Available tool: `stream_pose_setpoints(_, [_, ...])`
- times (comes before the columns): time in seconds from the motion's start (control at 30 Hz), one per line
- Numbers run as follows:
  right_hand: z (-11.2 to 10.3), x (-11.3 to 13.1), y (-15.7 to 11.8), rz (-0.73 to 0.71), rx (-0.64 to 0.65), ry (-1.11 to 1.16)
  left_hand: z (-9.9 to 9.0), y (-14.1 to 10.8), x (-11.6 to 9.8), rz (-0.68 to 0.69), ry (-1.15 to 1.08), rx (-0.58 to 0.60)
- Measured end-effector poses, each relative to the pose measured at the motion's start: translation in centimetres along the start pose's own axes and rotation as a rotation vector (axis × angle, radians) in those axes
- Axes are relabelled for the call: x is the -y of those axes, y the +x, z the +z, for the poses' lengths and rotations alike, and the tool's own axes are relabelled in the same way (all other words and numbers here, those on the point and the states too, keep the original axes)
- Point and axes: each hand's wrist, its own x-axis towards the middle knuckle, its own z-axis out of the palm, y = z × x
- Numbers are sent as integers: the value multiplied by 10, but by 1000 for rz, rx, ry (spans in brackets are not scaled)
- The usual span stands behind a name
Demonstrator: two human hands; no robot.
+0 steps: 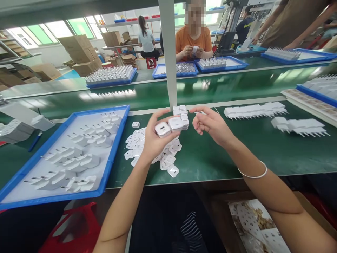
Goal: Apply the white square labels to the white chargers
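Two white charger housings (163, 129) sit side by side in my left hand (154, 142), its thumb and fingers closed around them. The nearer housing has a dark slot in its end face; the other's end looks plain. My right hand (210, 124) hovers just to the right with fingers curled; a sliver of something white shows between them, too small to name. Below my left hand lies a loose pile of flat white covers (135, 144), each with a small slot. Behind the hands stand neat stacks of the same covers (183, 116).
A blue-rimmed tray (112, 154) with rows of pronged white chargers lies at left. More chargers (255, 110) lie in rows at right. Across the bench, a person in an orange shirt (193, 38) handles a white piece behind blue trays (237, 62). An upright post (168, 52) stands ahead.
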Motion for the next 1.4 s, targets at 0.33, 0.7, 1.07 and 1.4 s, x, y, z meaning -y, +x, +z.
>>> stream_pose_setpoints(0.33, [22,-54,5,209,201,-733,-50,-12,30,-222,-112,-565])
stream_pose_setpoints(0.7, [13,-27,5,231,165,-228,-31,-18,21,-160,-9,-341])
stream_pose_setpoints(1.07, [13,-23,-5,-105,-3,-358,-7,-31,16,255,362,-69])
stream_pose_setpoints(1.4, [37,-13,-25,-154,73,-155,-2,-34,21,341,381,-47])
